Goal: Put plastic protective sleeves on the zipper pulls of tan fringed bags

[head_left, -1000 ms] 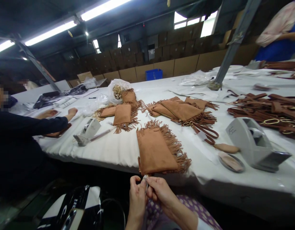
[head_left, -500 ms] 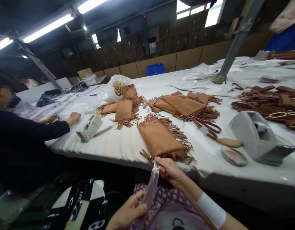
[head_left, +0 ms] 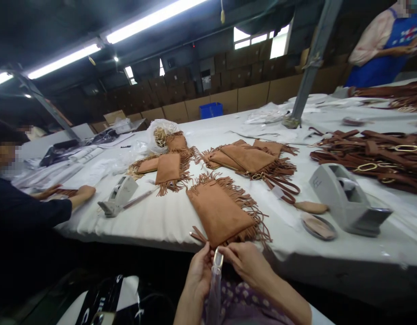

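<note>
A tan fringed pouch (head_left: 222, 210) lies at the table's front edge with its near corner toward me. Below that corner hangs a strap in a clear plastic sleeve (head_left: 215, 286), with a pale metal clasp at its top. My right hand (head_left: 252, 266) pinches the clasp end between thumb and fingers. Close against it, my left hand (head_left: 199, 273) is closed at the pouch's corner, its fingertips pressed together; what they grip is too small to make out. A short zip tassel (head_left: 197, 234) sticks out left of the corner.
More fringed pouches (head_left: 247, 158) lie farther back, some stacked. Tape dispensers stand at right (head_left: 349, 198) and left (head_left: 118, 197). Brown straps (head_left: 367, 155) are heaped on the right. A co-worker's hand (head_left: 84, 193) works at the left; another person stands far right.
My left hand has moved up from the strap's lower part to the pouch's corner. The clasp end now sits just below that corner in my right hand. The view has shifted right.
</note>
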Available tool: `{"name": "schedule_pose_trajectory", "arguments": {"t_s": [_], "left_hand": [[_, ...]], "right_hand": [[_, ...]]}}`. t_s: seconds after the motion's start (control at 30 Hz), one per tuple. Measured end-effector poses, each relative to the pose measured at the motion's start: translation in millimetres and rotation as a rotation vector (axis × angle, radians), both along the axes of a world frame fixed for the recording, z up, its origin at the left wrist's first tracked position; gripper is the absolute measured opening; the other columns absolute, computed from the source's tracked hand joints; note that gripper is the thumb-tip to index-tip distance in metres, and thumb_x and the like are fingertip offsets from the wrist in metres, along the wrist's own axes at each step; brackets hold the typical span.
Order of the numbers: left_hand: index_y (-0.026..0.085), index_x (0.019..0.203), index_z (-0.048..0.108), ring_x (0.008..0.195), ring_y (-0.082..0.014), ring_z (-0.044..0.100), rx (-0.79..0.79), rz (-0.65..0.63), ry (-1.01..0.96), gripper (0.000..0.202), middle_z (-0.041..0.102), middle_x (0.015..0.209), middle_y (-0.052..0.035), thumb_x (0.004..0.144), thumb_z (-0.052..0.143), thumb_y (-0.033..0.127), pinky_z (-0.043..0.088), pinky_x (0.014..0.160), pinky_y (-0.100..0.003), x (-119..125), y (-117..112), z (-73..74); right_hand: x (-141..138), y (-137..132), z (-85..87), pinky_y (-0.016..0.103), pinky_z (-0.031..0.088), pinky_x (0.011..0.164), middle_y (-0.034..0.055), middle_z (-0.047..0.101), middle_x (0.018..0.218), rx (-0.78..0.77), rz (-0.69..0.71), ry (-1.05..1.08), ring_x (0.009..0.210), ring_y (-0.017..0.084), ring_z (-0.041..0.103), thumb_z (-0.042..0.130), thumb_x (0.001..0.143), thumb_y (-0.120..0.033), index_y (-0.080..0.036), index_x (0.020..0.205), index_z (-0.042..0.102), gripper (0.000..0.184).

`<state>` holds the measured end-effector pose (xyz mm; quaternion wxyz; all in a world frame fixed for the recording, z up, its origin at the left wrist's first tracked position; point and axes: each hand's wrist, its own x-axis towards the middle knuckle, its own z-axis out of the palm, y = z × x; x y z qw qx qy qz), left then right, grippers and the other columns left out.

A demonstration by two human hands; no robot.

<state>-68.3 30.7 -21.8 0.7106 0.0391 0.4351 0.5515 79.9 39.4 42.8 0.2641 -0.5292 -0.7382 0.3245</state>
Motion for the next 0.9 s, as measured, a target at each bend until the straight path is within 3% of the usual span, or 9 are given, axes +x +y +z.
{"name": "schedule_pose_trajectory", "arguments": {"t_s": [0.07,0.13,0.2,0.3,0.4,0.53,0.63,0.73,0.9], "left_hand": [[0.009,0.085,0.069,0.069,-0.0176,0.068,-0.03,0.035,0.01,0.014,0.072,0.077,-0.0102,0.077,0.069,0.021,0.052,0.066,-0.024,0.7,-0.1,-4.8],[0.01,0.082,0.068,0.071,-0.0195,0.069,0.005,0.075,0.095,0.014,0.072,0.077,-0.0107,0.074,0.071,0.021,0.053,0.068,-0.027,0.8,-0.7,-7.9],[0.012,0.077,0.064,0.068,-0.019,0.068,0.06,0.129,0.203,0.014,0.07,0.073,-0.0078,0.07,0.073,0.021,0.052,0.066,-0.029,1.5,-0.8,-9.2],[0.017,0.07,0.056,0.059,-0.0114,0.062,0.138,0.217,0.304,0.02,0.064,0.063,0.0017,0.063,0.074,0.015,0.048,0.062,-0.022,1.0,-0.2,-8.7],[0.018,0.081,0.054,0.059,-0.0073,0.059,0.183,0.254,0.374,0.029,0.063,0.068,0.0052,0.062,0.075,0.012,0.044,0.06,-0.018,-3.4,0.9,-6.3],[0.017,0.108,0.054,0.075,-0.016,0.064,0.252,0.034,0.657,0.042,0.068,0.092,-0.0062,0.071,0.071,0.029,0.046,0.063,-0.024,-11.7,4.4,0.5],[0.016,0.1,0.061,0.083,-0.0214,0.062,0.426,-0.142,1.022,0.03,0.068,0.092,-0.009,0.08,0.062,0.038,0.047,0.075,-0.033,-16.2,8.7,7.4],[0.02,0.093,0.064,0.088,-0.0246,0.059,0.603,-0.183,1.393,0.02,0.065,0.09,-0.0086,0.084,0.056,0.036,0.044,0.085,-0.039,-17.7,12.9,13.1],[0.022,0.086,0.06,0.088,-0.025,0.055,0.75,-0.236,1.642,0.016,0.061,0.085,-0.0073,0.089,0.046,0.029,0.043,0.083,-0.039,-16.1,19.5,21.5]], "right_hand": [[6.9,10.0,11.0,0.026,0.035,0.056,0.0042,0.063,0.062,0.187,-0.07,-0.006,0.056,0.014,0.055,0.037,0.094,-0.045,-0.019,0.063,0.06,0.047],[8.9,23.2,8.3,0.026,0.04,0.064,0.0054,0.064,0.073,0.293,-0.082,-0.007,0.068,0.016,0.058,0.036,0.095,-0.038,-0.019,0.076,0.064,0.039],[6.4,35.2,-7.6,0.026,0.042,0.069,0.0055,0.063,0.08,0.319,-0.049,-0.042,0.074,0.017,0.059,0.041,0.094,-0.031,-0.019,0.086,0.065,0.028],[0.0,44.6,-41.1,0.028,0.043,0.073,0.0057,0.06,0.085,0.34,-0.027,-0.094,0.08,0.018,0.057,0.046,0.091,-0.024,-0.018,0.094,0.062,0.017],[-2.9,44.3,-62.2,0.031,0.043,0.078,0.0065,0.058,0.089,0.407,-0.046,-0.099,0.084,0.02,0.055,0.045,0.092,-0.02,-0.018,0.1,0.06,0.017],[0.0,41.6,-63.8,0.03,0.043,0.076,0.006,0.056,0.089,0.435,0.002,-0.106,0.083,0.018,0.053,0.04,0.094,-0.021,-0.019,0.101,0.06,0.021],[1.8,41.7,-61.4,0.028,0.042,0.073,0.0054,0.054,0.088,0.435,0.026,-0.15,0.081,0.017,0.051,0.037,0.095,-0.021,-0.019,0.1,0.062,0.025],[1.7,41.9,-62.0,0.028,0.041,0.073,0.0053,0.054,0.088,0.417,0.02,-0.175,0.081,0.018,0.05,0.04,0.092,-0.018,-0.019,0.102,0.062,0.024],[5.8,41.7,-55.2,0.03,0.042,0.077,0.0051,0.057,0.089,0.315,0.041,-0.011,0.084,0.018,0.051,0.046,0.082,-0.008,-0.019,0.117,0.059,0.039]]}}
